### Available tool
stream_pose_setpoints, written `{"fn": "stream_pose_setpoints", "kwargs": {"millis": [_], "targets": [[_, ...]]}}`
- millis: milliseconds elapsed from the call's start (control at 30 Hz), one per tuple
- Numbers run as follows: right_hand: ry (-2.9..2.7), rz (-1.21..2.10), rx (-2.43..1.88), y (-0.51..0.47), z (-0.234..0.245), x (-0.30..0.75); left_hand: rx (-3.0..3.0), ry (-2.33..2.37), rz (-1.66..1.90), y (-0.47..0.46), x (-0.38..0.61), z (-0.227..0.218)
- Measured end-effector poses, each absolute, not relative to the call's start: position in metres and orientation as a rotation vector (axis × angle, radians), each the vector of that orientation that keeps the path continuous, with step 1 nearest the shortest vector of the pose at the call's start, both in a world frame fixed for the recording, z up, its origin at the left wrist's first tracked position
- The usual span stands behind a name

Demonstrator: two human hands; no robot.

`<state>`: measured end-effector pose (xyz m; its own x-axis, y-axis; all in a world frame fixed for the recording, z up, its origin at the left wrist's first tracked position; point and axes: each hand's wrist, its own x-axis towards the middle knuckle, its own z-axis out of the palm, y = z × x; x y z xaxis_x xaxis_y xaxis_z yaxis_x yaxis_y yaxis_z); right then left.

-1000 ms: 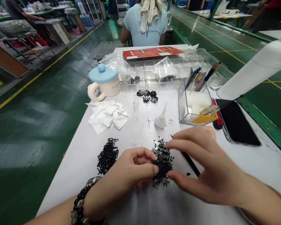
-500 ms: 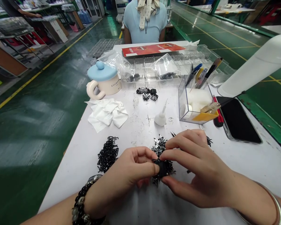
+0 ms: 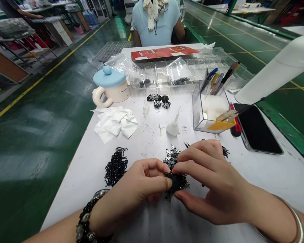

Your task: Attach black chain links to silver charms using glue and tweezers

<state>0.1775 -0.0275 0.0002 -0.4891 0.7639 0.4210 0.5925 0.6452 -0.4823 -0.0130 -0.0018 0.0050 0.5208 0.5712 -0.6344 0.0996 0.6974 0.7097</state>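
Between the thumb and fingers of my left hand (image 3: 138, 184) is a small black part (image 3: 176, 182), its exact kind unclear. My right hand (image 3: 215, 184) grips the same part from the other side, fingertips at its top edge and thumb at its lower edge. Just behind and beneath the part lies a pile of small silver-and-black pieces (image 3: 171, 156). Left of my left hand is a heap of thin, bent black pieces (image 3: 116, 167). My right hand partly covers more black pieces (image 3: 226, 152) and a dark pointed tip (image 3: 186, 144).
A white nozzle bottle (image 3: 172, 128) stands mid-table, with assembled black parts (image 3: 158, 100) behind it. Crumpled tissue (image 3: 116, 123) and a lidded mug (image 3: 116, 91) are left. A clear pen box (image 3: 200, 125), phone (image 3: 259, 130) and white cylinder (image 3: 276, 72) are right. A person (image 3: 155, 25) sits ahead.
Both hands keep almost the same hold on the small black part. The view has shifted slightly, and the person ahead has moved an arm out to the right.
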Motion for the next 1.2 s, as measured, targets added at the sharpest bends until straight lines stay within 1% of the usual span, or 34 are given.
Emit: {"fn": "stream_pose_setpoints", "kwargs": {"millis": [833,1200], "targets": [[-2.258,0.346,-1.031,-0.0264,0.0003,0.1781,0.912,0.995,0.364,-0.0021,-0.0147,0.0008],[-2.266,0.282,-1.038,-0.0269,0.0010,0.1786,0.852,0.992,0.320,0.0001,-0.0138,-0.0016]]}}
